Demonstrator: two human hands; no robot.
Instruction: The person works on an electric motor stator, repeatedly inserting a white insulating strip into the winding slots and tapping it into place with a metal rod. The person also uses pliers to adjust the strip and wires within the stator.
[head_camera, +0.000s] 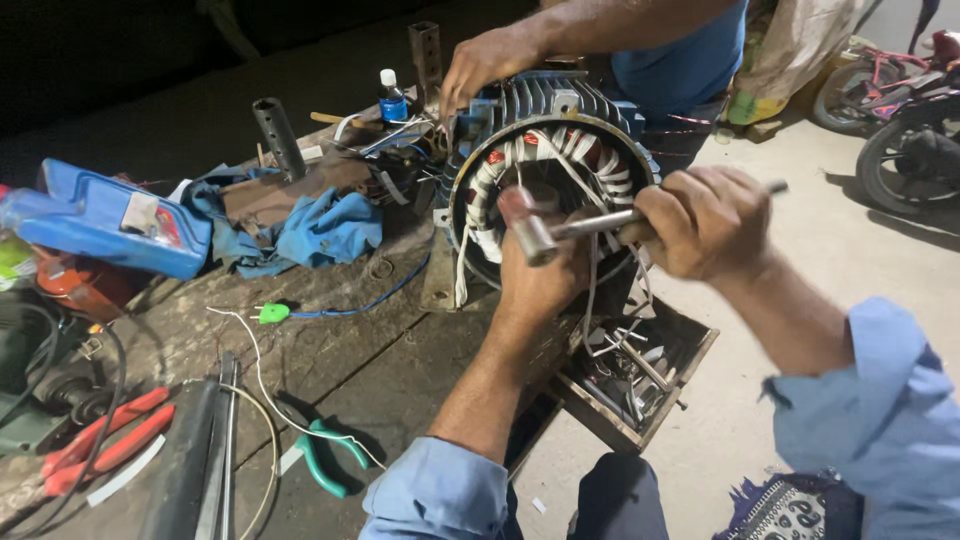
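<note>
Taking the electric motor stator (550, 180) as the landmark, far to its left lies a flat blue plastic can (110, 225) on its side, bearing a pale rectangular label with a red patch. Below that, at the bench's near left edge, rest red-handled pliers (105, 440). Closer to the stator is a crumpled blue cloth (315, 232), with a dark perforated metal tube (278, 135) standing just behind it. A small bottle (392, 98) with a white cap and blue label stands behind the stator's left side. Green-handled pliers (330, 455) lie well below and left of the stator, beside a thin white wire.

The left hand (540, 280) is pressed against the stator's open face, fingers curled; whether they pinch a winding I cannot tell. The right hand (705, 220), at the stator's right rim, is closed in a fist round the steel handle of a hammer (560, 228), whose head sits just in front of the white-taped copper windings, above the left hand. Another person's hand (485, 65) rests on the stator's finned top.

The worn wooden bench (330, 350) carries it all. Below the stator's right side a shallow wooden tray (640, 375) holds metal parts. Beyond, a pale concrete floor; a motorcycle (905, 110) is parked far right.
</note>
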